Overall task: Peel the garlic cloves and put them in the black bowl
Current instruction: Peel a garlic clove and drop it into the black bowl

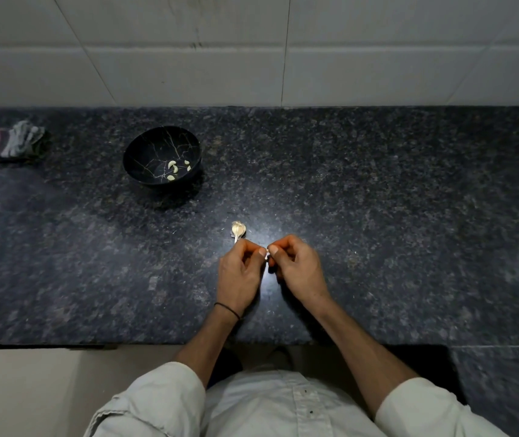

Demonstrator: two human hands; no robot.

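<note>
A black band (227, 310) circles the left wrist. Over the dark speckled tabletop (378, 200), the left hand (239, 272) and right hand (299, 269) meet with fingers curled, both pinching one small garlic clove (266, 254) between their fingertips. At 11 o'clock, just beside the left hand, lies a garlic bulb (238, 230) with its stalk. Farther off at 10 o'clock stands the black bowl (144, 143), holding peeled cloves (173, 167). A folded cloth (15, 143) lies beyond it, toward 9 o'clock, near the tiled wall (251, 48).
</note>
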